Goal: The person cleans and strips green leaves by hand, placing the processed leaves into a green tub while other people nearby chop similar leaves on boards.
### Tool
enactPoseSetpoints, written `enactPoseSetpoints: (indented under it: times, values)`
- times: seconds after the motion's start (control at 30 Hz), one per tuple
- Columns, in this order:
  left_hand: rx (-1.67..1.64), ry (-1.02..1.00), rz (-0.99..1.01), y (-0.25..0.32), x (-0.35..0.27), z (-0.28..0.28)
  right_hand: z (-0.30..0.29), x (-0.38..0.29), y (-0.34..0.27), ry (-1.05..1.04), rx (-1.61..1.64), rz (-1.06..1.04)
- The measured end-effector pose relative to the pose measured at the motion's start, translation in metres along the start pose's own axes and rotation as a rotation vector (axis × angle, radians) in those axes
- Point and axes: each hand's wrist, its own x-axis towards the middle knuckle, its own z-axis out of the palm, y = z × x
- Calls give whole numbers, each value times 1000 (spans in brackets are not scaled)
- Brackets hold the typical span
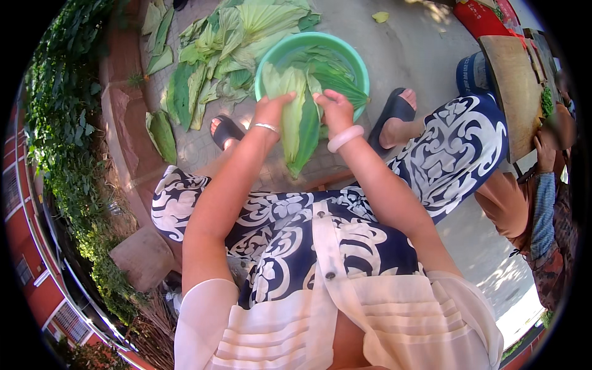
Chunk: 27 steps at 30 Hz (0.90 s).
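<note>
A large folded green leaf [296,125] is stretched between my two hands, its pointed end hanging down over the near rim of a green plastic basin [362,64]. My left hand [273,112] pinches its left side, with a thin bracelet at the wrist. On the right side my right hand [336,108] grips the leaf by thumb and fingers, a pale pink bangle below it. More green leaves [328,69] lie inside the basin, and what liquid it may hold is hard to tell. One leaf's tip rests over the basin's right rim.
A pile of large leaves [231,46] spreads over the paving left of the basin, near a brick kerb [121,120] and climbing plants. At right stand a blue bucket [472,74] and a wooden board [513,92], with another person's hand [545,150] beside the board.
</note>
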Motion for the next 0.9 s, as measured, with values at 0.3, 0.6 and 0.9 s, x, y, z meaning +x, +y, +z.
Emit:
enactPoseSetpoints:
  times: [0.3,0.6,0.9]
  values:
    - [244,97,123,12,-16,0,6,15,30,-378,-11,-64]
    - [621,268,408,-20,-34,27,1,-18,7,-121,-828,-533]
    - [315,112,267,-18,-22,36,2,-31,-18,-307,-1029,-571]
